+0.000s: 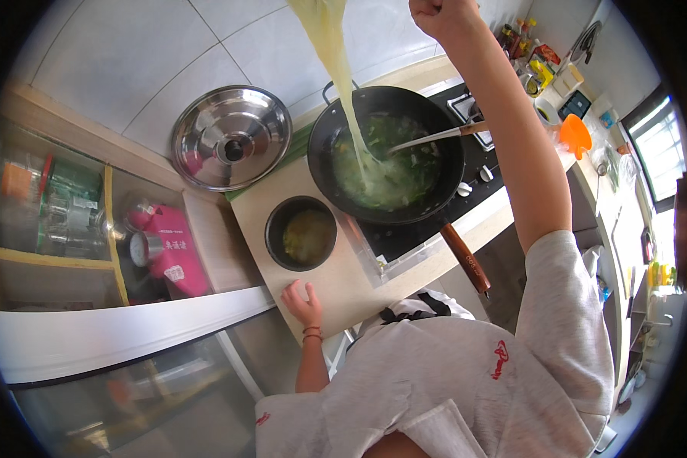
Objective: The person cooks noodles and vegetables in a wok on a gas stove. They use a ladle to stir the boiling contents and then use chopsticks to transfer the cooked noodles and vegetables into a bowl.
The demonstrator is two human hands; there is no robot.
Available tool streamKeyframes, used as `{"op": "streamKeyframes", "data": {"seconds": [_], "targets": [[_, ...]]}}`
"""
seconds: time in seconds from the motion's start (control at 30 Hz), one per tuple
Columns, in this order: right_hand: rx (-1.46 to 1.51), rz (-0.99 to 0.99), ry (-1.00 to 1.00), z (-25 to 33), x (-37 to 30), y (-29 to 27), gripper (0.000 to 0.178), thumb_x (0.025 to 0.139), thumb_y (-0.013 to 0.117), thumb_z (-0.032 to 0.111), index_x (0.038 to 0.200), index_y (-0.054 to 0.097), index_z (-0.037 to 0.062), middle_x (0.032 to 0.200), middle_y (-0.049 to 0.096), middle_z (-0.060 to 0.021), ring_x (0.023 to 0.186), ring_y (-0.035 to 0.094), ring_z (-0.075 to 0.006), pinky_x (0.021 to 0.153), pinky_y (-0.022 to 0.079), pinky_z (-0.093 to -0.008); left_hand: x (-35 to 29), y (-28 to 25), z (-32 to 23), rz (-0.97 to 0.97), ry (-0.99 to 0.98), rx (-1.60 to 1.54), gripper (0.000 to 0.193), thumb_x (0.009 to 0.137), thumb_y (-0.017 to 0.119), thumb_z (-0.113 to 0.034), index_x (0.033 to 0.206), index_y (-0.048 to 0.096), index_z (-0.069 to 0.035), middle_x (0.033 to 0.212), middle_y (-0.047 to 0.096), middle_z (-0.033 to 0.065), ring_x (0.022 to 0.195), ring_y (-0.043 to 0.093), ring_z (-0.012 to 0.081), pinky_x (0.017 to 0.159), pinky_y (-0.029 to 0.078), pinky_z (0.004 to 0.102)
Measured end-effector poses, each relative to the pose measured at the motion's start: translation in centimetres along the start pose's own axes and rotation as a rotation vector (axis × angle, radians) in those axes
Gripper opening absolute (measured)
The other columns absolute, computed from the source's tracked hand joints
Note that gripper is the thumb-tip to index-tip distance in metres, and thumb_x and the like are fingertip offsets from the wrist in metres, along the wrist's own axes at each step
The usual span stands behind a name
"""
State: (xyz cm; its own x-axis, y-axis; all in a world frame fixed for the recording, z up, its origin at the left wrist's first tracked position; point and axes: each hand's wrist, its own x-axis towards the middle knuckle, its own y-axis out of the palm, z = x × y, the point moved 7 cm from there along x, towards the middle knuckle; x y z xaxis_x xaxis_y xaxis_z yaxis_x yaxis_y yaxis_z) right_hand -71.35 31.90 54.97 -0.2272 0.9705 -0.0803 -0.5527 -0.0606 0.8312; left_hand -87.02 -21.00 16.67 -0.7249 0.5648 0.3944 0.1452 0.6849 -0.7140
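Observation:
A pale yellow-green stream of liquid [330, 49] falls from the upper edge into a dark wok [446, 183]. Greenish broth with leafy bits [385, 179] fills the wok, pale and foamy where the stream lands. My right hand [444, 17] is raised high at the upper edge, fingers curled closed; anything in its grip is cut off. Leaning in the wok is a long metal utensil [427, 140], its head under the broth. My left hand [303, 305] lies on the counter [359, 294], fingers apart, beside a dark round pot [271, 244] with a little yellowish liquid.
The wok's brown handle [466, 258] juts toward me over the hob's [404, 243] front edge. A steel lid [233, 111] leans against the tiled wall at left. Nearby, a glass-fronted cabinet [113, 252] holds jars and a pink package [177, 248]. Bottles and an orange scoop-shaped item [575, 136] stand farther right.

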Motion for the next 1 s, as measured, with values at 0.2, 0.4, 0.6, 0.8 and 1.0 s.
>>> {"op": "streamKeyframes", "data": {"seconds": [0.2, 0.4, 0.6, 0.8, 1.0], "targets": [[-0.005, -0.024, -0.012, 1.0, -0.6, 1.2, 0.021, 0.091, 0.033, 0.007, 0.072, 0.040, 0.0083, 0.049, 0.031, -0.0021, 0.038, 0.031, -0.0120, 0.033, 0.019, -0.0236, 0.0, -0.3, 0.3, 0.000, 0.011, -0.028, 0.026, 0.087, 0.064, -0.020, 0.105, 0.056, -0.003, 0.100, 0.058, 0.0158, 0.098, 0.051, 0.0358, 0.088, 0.038, 0.0475], [-0.028, -0.076, -0.009, 0.6, -0.5, -0.1, 0.021, 0.092, 0.033, 0.008, 0.074, 0.041, 0.0082, 0.049, 0.032, -0.0019, 0.037, 0.031, -0.0121, 0.033, 0.019, -0.0236, 0.1, -0.4, 0.1, -0.010, 0.024, -0.015, 0.027, 0.086, 0.064, -0.018, 0.106, 0.056, -0.003, 0.101, 0.058, 0.0157, 0.098, 0.051, 0.0360, 0.087, 0.040, 0.0463], [-0.031, -0.039, -0.017, 0.5, -0.2, -0.3, 0.020, 0.092, 0.033, 0.009, 0.074, 0.041, 0.0079, 0.049, 0.032, -0.0022, 0.037, 0.031, -0.0124, 0.032, 0.019, -0.0239, 0.1, -0.4, 0.0, -0.004, 0.022, -0.017, 0.025, 0.088, 0.063, -0.019, 0.106, 0.057, -0.002, 0.104, 0.058, 0.0162, 0.100, 0.051, 0.0365, 0.088, 0.039, 0.0464], [-0.021, -0.016, -0.054, 1.7, 0.0, 1.0, 0.020, 0.093, 0.032, 0.009, 0.074, 0.040, 0.0079, 0.049, 0.031, -0.0021, 0.038, 0.032, -0.0124, 0.032, 0.019, -0.0240, 0.0, -0.3, 0.3, 0.000, 0.008, -0.018, 0.025, 0.088, 0.063, -0.019, 0.105, 0.057, -0.002, 0.105, 0.057, 0.0163, 0.101, 0.050, 0.0366, 0.088, 0.040, 0.0466], [0.013, 0.009, -0.072, 3.0, -0.3, 3.4, 0.021, 0.094, 0.031, 0.008, 0.075, 0.040, 0.0071, 0.050, 0.029, -0.0012, 0.039, 0.027, -0.0113, 0.033, 0.019, -0.0224, -0.2, -0.4, 0.7, -0.007, -0.012, 0.002, 0.027, 0.087, 0.064, -0.020, 0.106, 0.056, -0.003, 0.103, 0.058, 0.0160, 0.100, 0.051, 0.0363, 0.088, 0.040, 0.0465]]}}
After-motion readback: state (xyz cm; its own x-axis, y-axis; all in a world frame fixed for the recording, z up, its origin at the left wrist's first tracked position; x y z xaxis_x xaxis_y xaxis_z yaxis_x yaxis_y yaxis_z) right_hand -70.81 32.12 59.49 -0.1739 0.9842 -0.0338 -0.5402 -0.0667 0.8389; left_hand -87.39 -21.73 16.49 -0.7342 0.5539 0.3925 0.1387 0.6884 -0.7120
